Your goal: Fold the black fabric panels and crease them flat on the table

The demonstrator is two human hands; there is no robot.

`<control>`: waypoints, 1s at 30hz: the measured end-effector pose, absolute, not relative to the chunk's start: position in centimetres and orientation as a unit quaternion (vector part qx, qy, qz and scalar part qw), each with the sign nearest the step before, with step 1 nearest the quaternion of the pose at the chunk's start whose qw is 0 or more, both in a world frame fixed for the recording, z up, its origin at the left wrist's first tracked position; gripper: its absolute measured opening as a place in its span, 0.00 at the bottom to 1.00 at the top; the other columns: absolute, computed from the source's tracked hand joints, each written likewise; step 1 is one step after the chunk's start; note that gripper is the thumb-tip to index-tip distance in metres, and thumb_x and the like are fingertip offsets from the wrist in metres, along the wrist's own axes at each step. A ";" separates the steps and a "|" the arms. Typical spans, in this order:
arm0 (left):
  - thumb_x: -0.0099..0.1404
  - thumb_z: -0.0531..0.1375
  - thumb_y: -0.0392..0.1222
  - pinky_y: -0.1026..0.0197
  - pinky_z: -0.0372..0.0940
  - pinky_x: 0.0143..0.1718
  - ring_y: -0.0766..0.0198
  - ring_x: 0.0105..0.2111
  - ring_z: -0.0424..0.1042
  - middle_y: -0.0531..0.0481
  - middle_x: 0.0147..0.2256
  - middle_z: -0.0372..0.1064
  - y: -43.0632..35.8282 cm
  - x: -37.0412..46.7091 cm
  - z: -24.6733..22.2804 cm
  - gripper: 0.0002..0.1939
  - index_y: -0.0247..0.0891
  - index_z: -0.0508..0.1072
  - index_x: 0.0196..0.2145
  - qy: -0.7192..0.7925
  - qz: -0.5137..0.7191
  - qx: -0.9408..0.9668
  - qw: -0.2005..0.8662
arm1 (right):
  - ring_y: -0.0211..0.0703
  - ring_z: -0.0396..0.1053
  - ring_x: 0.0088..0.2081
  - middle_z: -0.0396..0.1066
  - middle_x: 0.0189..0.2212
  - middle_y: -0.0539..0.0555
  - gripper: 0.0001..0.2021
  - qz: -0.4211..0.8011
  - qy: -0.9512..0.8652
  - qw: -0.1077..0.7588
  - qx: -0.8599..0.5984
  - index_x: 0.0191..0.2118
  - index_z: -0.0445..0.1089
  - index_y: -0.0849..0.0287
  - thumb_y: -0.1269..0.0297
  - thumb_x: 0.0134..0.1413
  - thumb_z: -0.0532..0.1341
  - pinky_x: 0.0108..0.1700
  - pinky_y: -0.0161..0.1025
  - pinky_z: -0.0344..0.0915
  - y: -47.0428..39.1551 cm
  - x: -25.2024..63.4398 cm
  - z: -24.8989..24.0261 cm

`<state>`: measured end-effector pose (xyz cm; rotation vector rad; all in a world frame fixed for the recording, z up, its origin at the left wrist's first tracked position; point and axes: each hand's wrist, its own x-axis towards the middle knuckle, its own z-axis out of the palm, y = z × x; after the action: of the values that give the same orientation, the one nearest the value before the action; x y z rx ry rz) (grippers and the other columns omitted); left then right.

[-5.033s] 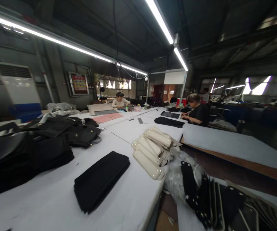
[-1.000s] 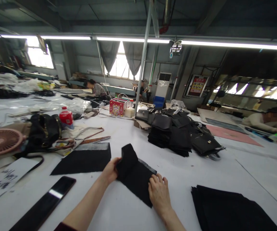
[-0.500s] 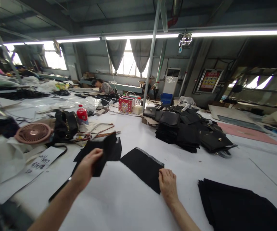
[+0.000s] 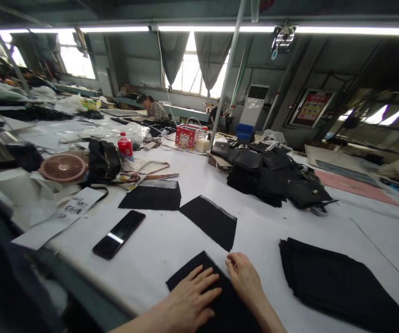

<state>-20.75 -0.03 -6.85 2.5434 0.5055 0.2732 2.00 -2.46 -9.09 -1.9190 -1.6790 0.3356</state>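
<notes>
Two bare hands over a black fabric panel (image 4: 232, 311) on a white-topped worktable (image 4: 258, 231).
The panel lies at the bottom centre, nearest the wearer. The left hand (image 4: 196, 298) rests flat on it, fingers spread; the right hand (image 4: 246, 277) is loosely curled at its right edge, though whether it pinches anything cannot be told. Beyond lie a middle black piece (image 4: 211, 222) and a farther black piece (image 4: 152, 196), corners nearly meeting. A smartphone (image 4: 119, 235) lies to the left, a black fabric stack (image 4: 341, 282) to the right.
</notes>
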 end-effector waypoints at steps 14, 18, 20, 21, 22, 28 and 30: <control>0.64 0.63 0.45 0.53 0.56 0.55 0.54 0.51 0.64 0.47 0.51 0.66 2.5 -21.1 -7.1 0.17 0.42 0.68 0.50 0.260 0.138 0.942 0.160 | 0.48 0.67 0.35 0.70 0.31 0.52 0.05 0.039 -0.604 0.267 -0.750 0.35 0.64 0.53 0.69 0.52 0.58 0.39 0.43 0.57 -1.4 -2.7 -10.7; 0.65 0.62 0.46 0.55 0.61 0.49 0.55 0.47 0.66 0.47 0.46 0.68 3.5 -20.8 -7.3 0.13 0.40 0.68 0.45 0.229 0.123 0.956 0.134 | 0.49 0.69 0.35 0.71 0.31 0.53 0.10 0.086 -0.557 0.345 -0.750 0.44 0.68 0.54 0.64 0.55 0.57 0.38 0.43 0.61 -1.1 -2.4 -12.0; 0.66 0.60 0.45 0.55 0.62 0.46 0.56 0.45 0.67 0.47 0.44 0.68 4.0 -20.6 -7.4 0.10 0.39 0.68 0.42 0.219 0.115 0.963 0.109 | 0.49 0.69 0.38 0.72 0.34 0.54 0.09 0.090 -0.567 0.365 -0.733 0.41 0.71 0.54 0.62 0.58 0.56 0.40 0.43 0.62 -1.1 -2.3 -12.5; 0.67 0.59 0.44 0.55 0.63 0.44 0.56 0.44 0.67 0.47 0.44 0.68 4.2 -20.5 -7.5 0.08 0.39 0.68 0.41 0.219 0.113 0.965 0.095 | 0.49 0.69 0.39 0.72 0.36 0.54 0.09 0.086 -0.578 0.374 -0.720 0.40 0.72 0.54 0.62 0.60 0.55 0.40 0.43 0.62 -1.1 -2.2 -12.7; 0.67 0.59 0.44 0.54 0.63 0.43 0.56 0.44 0.67 0.47 0.43 0.68 4.4 -20.3 -7.5 0.07 0.39 0.68 0.41 0.220 0.112 0.965 0.084 | 0.48 0.69 0.39 0.72 0.36 0.54 0.09 0.077 -0.590 0.384 -0.706 0.39 0.72 0.54 0.62 0.61 0.54 0.41 0.43 0.63 -1.1 -2.2 -12.9; 0.68 0.57 0.39 0.56 0.63 0.41 0.57 0.41 0.67 0.48 0.41 0.68 4.7 -19.6 -7.9 0.05 0.38 0.67 0.42 0.244 0.115 0.961 0.064 | 0.45 0.65 0.37 0.68 0.35 0.55 0.13 -0.074 -0.672 0.371 -0.637 0.47 0.71 0.56 0.65 0.66 0.51 0.39 0.42 0.62 -1.6 -2.3 -14.0; 0.68 0.56 0.37 0.55 0.63 0.42 0.57 0.41 0.67 0.47 0.42 0.68 4.7 -19.4 -8.1 0.11 0.38 0.65 0.48 0.261 0.123 0.955 0.070 | 0.45 0.64 0.37 0.67 0.35 0.55 0.14 -0.118 -0.695 0.344 -0.620 0.51 0.70 0.57 0.68 0.67 0.50 0.39 0.42 0.61 -1.7 -2.4 -14.2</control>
<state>-19.37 4.71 -8.06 2.8739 0.7859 0.3697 -2.42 -1.73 -14.20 -1.6103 -1.8067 -0.3056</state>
